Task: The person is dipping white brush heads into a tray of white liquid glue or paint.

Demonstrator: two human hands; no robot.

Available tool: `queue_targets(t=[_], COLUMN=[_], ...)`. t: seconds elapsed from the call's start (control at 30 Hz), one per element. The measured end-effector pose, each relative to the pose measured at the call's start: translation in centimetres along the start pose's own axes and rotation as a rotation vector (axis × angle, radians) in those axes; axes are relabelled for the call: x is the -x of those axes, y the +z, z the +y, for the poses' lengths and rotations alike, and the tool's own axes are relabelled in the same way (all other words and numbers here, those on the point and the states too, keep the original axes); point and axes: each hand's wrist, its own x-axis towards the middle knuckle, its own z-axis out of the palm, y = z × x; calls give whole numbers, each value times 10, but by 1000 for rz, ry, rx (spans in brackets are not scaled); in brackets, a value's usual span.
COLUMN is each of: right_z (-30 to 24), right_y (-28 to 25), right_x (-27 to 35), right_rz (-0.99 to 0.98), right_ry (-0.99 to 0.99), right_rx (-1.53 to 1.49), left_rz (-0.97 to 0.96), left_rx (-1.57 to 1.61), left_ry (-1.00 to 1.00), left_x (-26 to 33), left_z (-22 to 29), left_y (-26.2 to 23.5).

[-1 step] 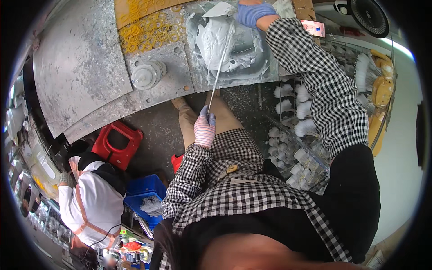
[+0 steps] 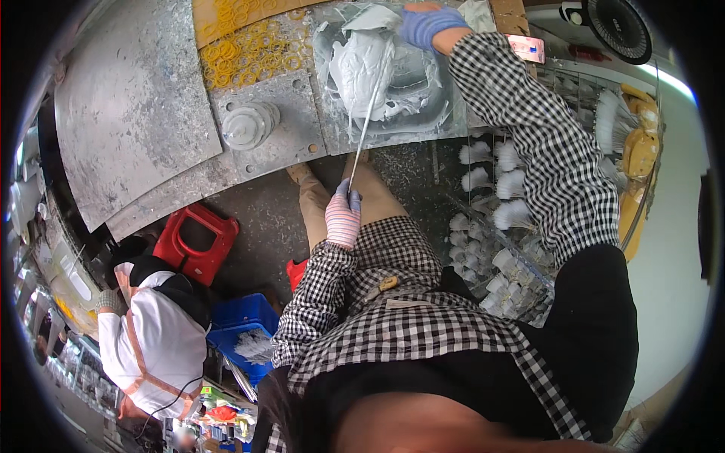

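Observation:
My left hand, in a striped glove, is closed round the near end of a thin rod. The rod slants up to a mound of whitish-grey paste, and its far part looks coated. That paste is spread on a smeared, clear-looking plate at the table's edge. At the top, beside the paste, my right hand wears a blue glove and looks closed; its fingers are partly cut off and what it holds is unclear. A pale flat piece lies at the paste's far side, close to that hand.
A lidded clear jar and many yellow rings sit on the metal table to the left. White brush-like tufts hang at right, near a fan. A red stool, blue bin and a co-worker are at lower left.
My right hand has shifted very slightly to the right and nearer to me. My left hand and the rod look unchanged.

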Motion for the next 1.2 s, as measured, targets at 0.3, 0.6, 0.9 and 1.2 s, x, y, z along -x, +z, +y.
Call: queue_targets(t=[0.3,0.6,0.9,1.2], right_z=[22,22,-21,-30], right_y=[17,-2,23,32], right_x=[51,86,-74,-51], right_rz=[-206,-111,67,-166], right_ry=[71,131,-97,-112], right_rx=[-43,16,20,153], left_rz=[-89,-50,-57,-12], left_rx=[-104,-196,-261,-296], left_ry=[-163,-59,-50,-11], left_x=[8,16,-6,-10], left_z=[-3,-11,2,2], left_y=[-12,-46,-62,-55])
